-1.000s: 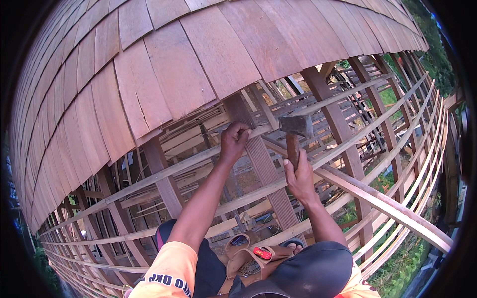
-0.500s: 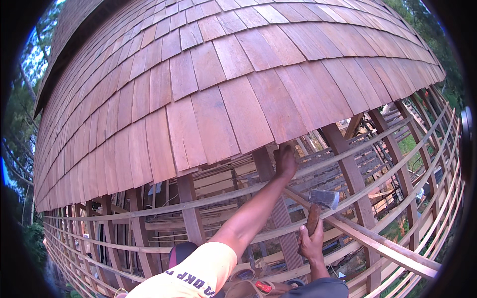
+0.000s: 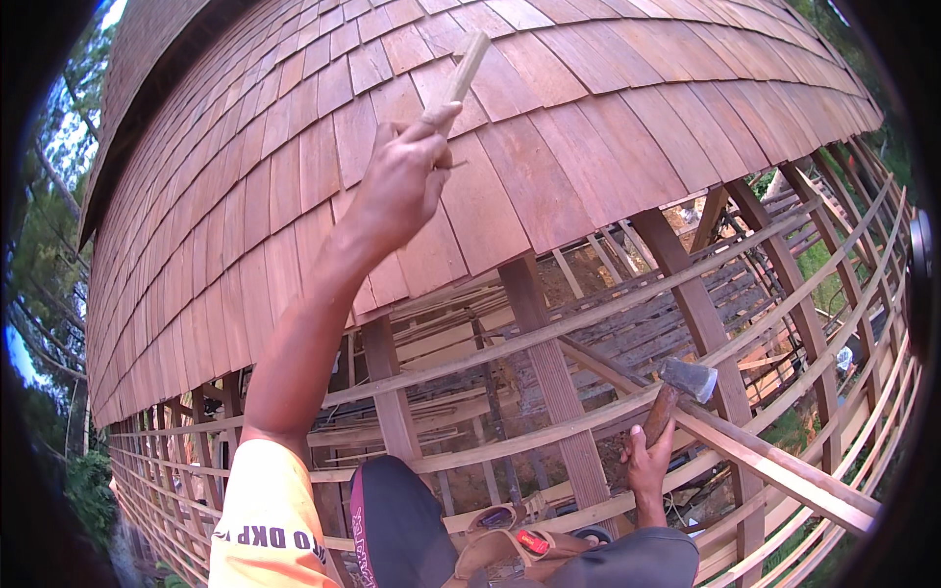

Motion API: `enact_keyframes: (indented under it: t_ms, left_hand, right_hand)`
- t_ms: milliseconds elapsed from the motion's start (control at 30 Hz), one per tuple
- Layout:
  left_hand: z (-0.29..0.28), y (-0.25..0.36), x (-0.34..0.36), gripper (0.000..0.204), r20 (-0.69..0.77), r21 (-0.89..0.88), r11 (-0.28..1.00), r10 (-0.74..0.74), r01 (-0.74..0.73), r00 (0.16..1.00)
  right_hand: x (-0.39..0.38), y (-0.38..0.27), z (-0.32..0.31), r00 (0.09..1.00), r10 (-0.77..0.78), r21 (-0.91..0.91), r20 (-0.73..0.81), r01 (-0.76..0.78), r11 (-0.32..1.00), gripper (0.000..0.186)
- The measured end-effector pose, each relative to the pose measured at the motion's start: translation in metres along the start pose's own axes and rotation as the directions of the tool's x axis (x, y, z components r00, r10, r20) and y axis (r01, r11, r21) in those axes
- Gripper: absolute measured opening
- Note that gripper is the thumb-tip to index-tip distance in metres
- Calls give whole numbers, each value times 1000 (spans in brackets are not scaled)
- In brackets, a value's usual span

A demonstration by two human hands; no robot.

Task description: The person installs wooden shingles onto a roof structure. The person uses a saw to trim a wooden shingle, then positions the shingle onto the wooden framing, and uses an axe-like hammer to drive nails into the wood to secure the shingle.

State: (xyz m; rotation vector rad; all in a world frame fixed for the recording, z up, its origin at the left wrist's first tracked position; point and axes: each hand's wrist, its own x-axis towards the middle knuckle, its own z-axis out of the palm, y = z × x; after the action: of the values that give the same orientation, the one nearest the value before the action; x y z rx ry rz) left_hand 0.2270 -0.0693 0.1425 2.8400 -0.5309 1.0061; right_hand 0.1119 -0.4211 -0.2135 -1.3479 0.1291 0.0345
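Note:
My left hand (image 3: 402, 181) is raised over the shingled roof (image 3: 549, 186), its fingers closed round a short, pale wooden stick (image 3: 469, 69) that points up and away. A thin sliver pokes out beside these fingers, too small to name. Lower right, my right hand (image 3: 647, 465) grips the brown wooden handle of a hatchet (image 3: 689, 379). Its grey metal head points up and right, over a long wooden beam (image 3: 774, 465) that slants down to the right. Part of the handle is hidden in my fist.
Curved horizontal battens (image 3: 470, 358) cross dark upright rafters (image 3: 561, 392) below the shingles' lower edge. Through the gaps show planks and ground far below. A tan tool pouch (image 3: 505, 557) with a red item lies at my waist, between my knees. Trees (image 3: 44, 294) stand at the left.
My left hand has come up from under the shingles' lower edge and now shows the wooden stick above the roof. My right hand and the hatchet have shifted slightly right.

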Motion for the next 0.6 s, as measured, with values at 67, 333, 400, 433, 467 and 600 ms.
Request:
enact_keyframes:
  t_ms: [67,333,400,433,467,600]
  left_hand:
    - [12,-87,42,8,41,152,988,-34,27,999]
    - [33,-118,60,12,53,24,988,-151,150,987]
    - [19,-114,56,15,-12,136,989,-55,56,998]
    - [9,-101,52,14,-101,98,995,-15,25,995]
    - [0,-87,43,14,-192,62,998,21,-9,981]
    - [20,48,-76,9,-319,-488,872,-202,22,926]
  right_hand:
    - [-7,-3,14,998,-4,28,63,2,1000,48]
    - [-23,-9,13,982,-5,-213,189,46,976,36]
    - [-24,1,16,981,17,-202,194,23,979,34]
    - [-21,13,15,982,-60,-235,177,101,967,33]
    - [-20,19,12,977,-138,-269,162,178,947,31]
    - [-22,-4,9,994,-6,-277,106,35,960,31]
